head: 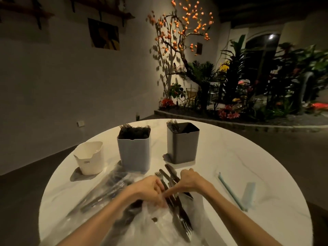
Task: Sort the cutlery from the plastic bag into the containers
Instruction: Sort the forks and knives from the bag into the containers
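A clear plastic bag point(152, 222) lies crumpled at the table's near edge, with dark cutlery point(181, 215) spilling from it. My left hand point(150, 189) is closed on the bag and the black pieces under it. My right hand point(190, 179) grips several dark knives point(170, 172) whose tips point toward the containers. A light blue container point(134, 153) stands full of black forks. A dark grey container point(182, 146) to its right holds a few forks at its back left corner. A white container point(90, 157) sits at the left and looks empty.
The round white table point(248, 157) carries a pale blue straw point(230, 190) on the right. More bagged cutlery point(104, 189) lies left of my hands. Beyond the table are a dark floor, a wall and a lit planter with a tree.
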`<state>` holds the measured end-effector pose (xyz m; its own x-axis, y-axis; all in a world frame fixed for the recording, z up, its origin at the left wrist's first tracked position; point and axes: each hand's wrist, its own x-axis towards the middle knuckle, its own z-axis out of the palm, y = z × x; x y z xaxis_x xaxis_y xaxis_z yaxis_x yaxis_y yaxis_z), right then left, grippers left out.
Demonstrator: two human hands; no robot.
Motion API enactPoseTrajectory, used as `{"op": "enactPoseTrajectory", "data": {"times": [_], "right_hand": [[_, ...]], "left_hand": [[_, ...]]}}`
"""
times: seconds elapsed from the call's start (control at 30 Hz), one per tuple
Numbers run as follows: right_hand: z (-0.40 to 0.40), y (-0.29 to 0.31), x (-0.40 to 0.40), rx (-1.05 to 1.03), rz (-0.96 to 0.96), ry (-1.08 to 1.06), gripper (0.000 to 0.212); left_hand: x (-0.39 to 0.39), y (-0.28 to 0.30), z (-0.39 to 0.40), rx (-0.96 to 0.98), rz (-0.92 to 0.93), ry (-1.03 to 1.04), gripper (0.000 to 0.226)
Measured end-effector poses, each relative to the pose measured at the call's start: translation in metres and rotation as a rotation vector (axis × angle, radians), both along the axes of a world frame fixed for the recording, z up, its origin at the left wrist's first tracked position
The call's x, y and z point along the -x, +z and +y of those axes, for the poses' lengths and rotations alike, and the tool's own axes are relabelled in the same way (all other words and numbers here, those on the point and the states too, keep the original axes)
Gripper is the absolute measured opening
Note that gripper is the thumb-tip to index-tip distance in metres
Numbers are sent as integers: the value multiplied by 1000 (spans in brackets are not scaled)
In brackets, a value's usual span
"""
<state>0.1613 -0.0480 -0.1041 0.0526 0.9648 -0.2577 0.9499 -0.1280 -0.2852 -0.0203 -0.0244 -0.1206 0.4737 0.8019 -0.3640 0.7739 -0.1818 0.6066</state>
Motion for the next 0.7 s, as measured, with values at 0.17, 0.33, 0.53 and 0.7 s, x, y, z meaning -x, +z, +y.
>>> {"op": "enactPoseTrajectory", "data": {"times": [0.17, 0.33, 0.53, 0.7], "right_hand": [[5, -15, 10, -43, 60, 27, 49], [9, -24, 8, 8, 122, 2, 39], [12, -5, -13, 76, 365, -18, 27], [3, 30, -26, 25, 728, -24, 15]], "left_hand": [[-7, -5, 1, 2, -51, 191, 52], [-3, -6, 9, 6, 83, 46, 22], [19, 5, 14, 50, 211, -156, 18], [26, 11, 12, -10, 288, -239, 21]]}}
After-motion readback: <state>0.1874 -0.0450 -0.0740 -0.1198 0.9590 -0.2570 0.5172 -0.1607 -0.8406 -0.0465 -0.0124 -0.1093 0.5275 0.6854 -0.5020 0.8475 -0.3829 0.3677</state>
